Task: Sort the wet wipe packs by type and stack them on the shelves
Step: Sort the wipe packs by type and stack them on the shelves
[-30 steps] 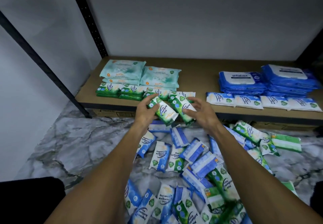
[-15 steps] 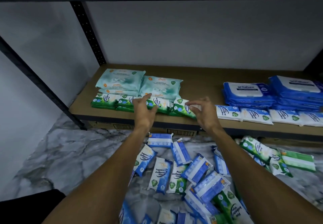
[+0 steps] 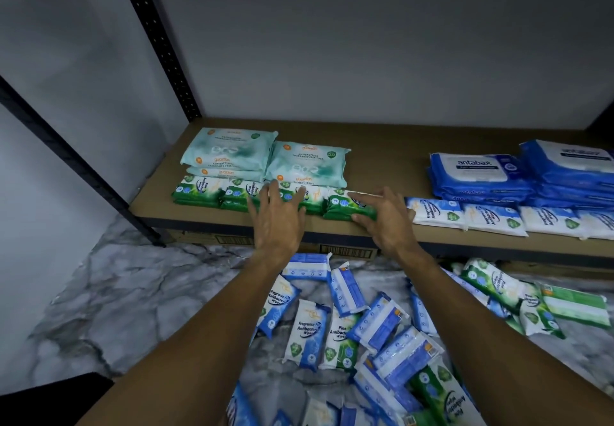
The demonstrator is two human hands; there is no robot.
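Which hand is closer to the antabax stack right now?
Right. Right hand holds a green Pine pack left of the antabax stack; left hand rests farther left.

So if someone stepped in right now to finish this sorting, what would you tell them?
Left hand: open, fingers flat on the row of green pine packs at the front left of the wooden shelf.
Right hand: pinches the green pine wipe pack at that row's right end, which lies on the shelf.
Done: pale teal flat packs are stacked behind the green row. Dark blue packs are stacked at the right, with white-and-blue small packs in front of them.
Left: the pile of mixed blue and green packs on the marble floor needs sorting onto the shelf.
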